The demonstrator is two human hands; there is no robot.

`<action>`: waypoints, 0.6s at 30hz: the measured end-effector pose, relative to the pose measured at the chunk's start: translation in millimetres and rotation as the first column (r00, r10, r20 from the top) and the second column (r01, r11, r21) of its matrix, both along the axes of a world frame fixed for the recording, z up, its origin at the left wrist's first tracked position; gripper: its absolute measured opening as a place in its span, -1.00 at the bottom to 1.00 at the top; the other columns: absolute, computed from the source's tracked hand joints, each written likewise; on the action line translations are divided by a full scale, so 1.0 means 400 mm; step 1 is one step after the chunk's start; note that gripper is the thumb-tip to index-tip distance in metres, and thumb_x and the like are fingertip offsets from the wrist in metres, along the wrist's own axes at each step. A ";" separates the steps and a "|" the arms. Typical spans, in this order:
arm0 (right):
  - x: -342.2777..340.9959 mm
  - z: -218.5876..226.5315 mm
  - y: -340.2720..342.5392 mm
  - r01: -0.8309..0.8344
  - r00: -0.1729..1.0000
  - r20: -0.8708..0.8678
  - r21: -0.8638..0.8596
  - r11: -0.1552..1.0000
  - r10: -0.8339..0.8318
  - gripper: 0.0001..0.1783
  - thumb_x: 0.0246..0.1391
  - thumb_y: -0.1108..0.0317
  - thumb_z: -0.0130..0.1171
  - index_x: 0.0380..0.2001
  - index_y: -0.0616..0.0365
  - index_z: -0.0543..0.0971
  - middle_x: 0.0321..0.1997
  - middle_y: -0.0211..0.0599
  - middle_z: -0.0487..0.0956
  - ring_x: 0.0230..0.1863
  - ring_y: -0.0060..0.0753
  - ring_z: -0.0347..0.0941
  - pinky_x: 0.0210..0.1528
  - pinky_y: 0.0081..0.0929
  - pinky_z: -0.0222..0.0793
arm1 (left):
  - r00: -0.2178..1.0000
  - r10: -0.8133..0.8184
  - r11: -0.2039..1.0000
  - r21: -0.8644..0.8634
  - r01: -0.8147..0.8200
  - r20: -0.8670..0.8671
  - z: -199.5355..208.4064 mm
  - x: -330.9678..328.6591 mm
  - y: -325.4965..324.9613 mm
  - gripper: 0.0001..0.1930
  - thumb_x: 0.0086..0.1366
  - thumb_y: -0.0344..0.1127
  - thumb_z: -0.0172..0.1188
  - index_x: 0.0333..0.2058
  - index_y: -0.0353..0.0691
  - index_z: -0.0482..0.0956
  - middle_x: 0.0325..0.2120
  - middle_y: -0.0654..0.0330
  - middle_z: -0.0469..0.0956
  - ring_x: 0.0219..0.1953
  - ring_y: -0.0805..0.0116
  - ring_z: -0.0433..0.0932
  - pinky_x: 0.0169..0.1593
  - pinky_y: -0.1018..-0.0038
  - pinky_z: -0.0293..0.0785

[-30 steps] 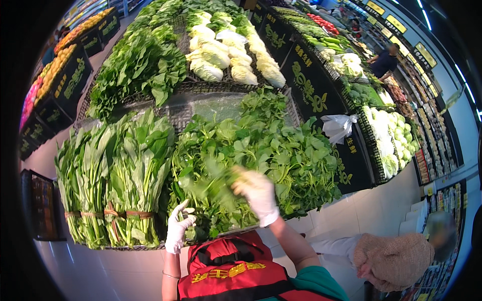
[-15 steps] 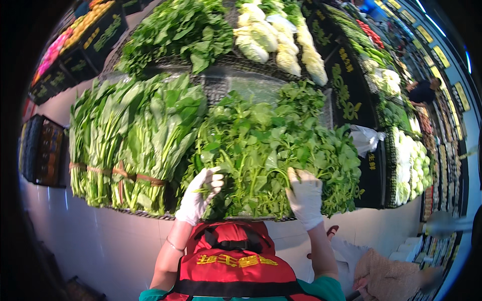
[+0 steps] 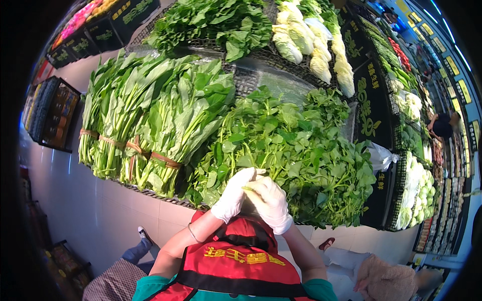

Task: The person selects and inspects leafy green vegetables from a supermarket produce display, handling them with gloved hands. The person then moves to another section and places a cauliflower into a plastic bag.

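My left hand (image 3: 235,196) and my right hand (image 3: 270,201), both in white gloves, meet at the front edge of a heap of loose leafy greens (image 3: 296,155). Their fingers are curled together. A short, pale green piece of stem (image 3: 247,188) shows between them; the rest of what they grip is hidden by the gloves. To the left of the hands lie long-leaved green bunches (image 3: 165,120), tied round the stalks with brown bands (image 3: 165,160).
Behind are dark leafy greens (image 3: 208,25) and pale napa cabbages (image 3: 296,37). A clear plastic bag (image 3: 382,156) hangs at the heap's right. Another person's shoe (image 3: 144,235) is at lower left, and a person in a tan top (image 3: 386,278) at lower right.
Both hands have come together at the front of the heap; earlier they were apart, on its left and right sides. The view has shifted, and another person's leg shows at lower left.
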State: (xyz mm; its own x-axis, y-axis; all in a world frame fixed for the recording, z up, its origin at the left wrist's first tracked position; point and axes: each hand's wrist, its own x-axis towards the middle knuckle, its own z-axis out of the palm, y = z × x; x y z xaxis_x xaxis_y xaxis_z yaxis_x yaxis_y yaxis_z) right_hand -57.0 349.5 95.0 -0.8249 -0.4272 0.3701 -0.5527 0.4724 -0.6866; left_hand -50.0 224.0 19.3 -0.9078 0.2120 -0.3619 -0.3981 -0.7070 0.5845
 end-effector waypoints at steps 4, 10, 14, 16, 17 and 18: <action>-0.056 0.041 0.093 0.099 0.962 -0.261 0.065 0.993 -0.079 -0.75 -0.08 0.52 0.33 -0.25 0.06 0.65 -0.20 -0.32 0.62 -0.26 -0.23 0.55 -0.21 -0.34 0.49 | 0.999 0.035 0.999 -0.014 -0.034 0.040 -0.090 0.061 -0.095 -0.62 0.46 -0.11 -0.02 0.03 -0.31 0.48 -0.14 0.11 0.56 -0.08 0.33 0.54 0.00 0.37 0.49; -0.082 0.076 0.307 0.426 0.894 -0.419 0.692 0.582 -0.156 -0.56 -0.08 0.60 0.13 -0.05 0.14 0.58 -0.01 -0.21 0.53 0.05 -0.11 0.45 0.06 -0.25 0.30 | 0.946 0.219 0.274 -0.915 -0.296 -0.240 -0.271 0.176 -0.231 -0.58 0.27 -0.36 0.22 0.08 -0.31 0.42 -0.07 0.02 0.45 -0.05 0.20 0.47 0.06 0.36 0.41; -0.066 0.090 0.343 0.240 0.971 -0.199 0.817 0.524 -0.135 -0.55 -0.03 0.60 0.06 0.00 0.17 0.56 0.08 -0.13 0.52 0.15 -0.07 0.40 0.20 -0.18 0.22 | 0.955 0.046 -0.037 -0.956 -0.291 -0.292 -0.346 0.176 -0.228 -0.31 0.21 -0.23 0.25 0.26 -0.35 0.23 0.08 -0.15 0.35 0.13 -0.08 0.34 0.23 0.18 0.27; -0.050 0.115 0.338 0.385 0.921 -0.293 0.575 0.722 -0.258 -0.54 -0.04 0.65 0.10 0.00 0.20 0.57 0.04 -0.10 0.55 0.09 -0.07 0.44 0.17 -0.18 0.29 | 0.979 0.055 -0.083 -0.978 -0.189 -0.194 -0.360 0.165 -0.212 -0.26 0.21 -0.19 0.26 0.28 -0.37 0.18 0.11 -0.21 0.31 0.16 -0.13 0.31 0.24 0.19 0.26; -0.040 0.125 0.327 0.484 0.871 -0.340 0.458 0.746 -0.356 -0.55 -0.03 0.69 0.13 -0.02 0.20 0.59 -0.01 -0.08 0.56 0.03 -0.09 0.46 0.11 -0.23 0.35 | 0.979 0.079 -0.059 -0.982 -0.181 -0.186 -0.364 0.159 -0.207 -0.24 0.20 -0.18 0.27 0.28 -0.37 0.17 0.10 -0.22 0.31 0.15 -0.15 0.31 0.24 0.19 0.26; -0.032 0.130 0.307 0.520 0.835 -0.369 0.292 0.802 -0.408 -0.61 0.01 0.71 0.11 -0.05 0.24 0.59 -0.03 -0.12 0.57 -0.04 -0.16 0.50 0.06 -0.33 0.41 | 0.986 0.098 -0.018 -0.991 -0.135 -0.136 -0.367 0.154 -0.205 -0.23 0.20 -0.17 0.27 0.29 -0.38 0.16 0.10 -0.24 0.30 0.15 -0.16 0.31 0.23 0.19 0.27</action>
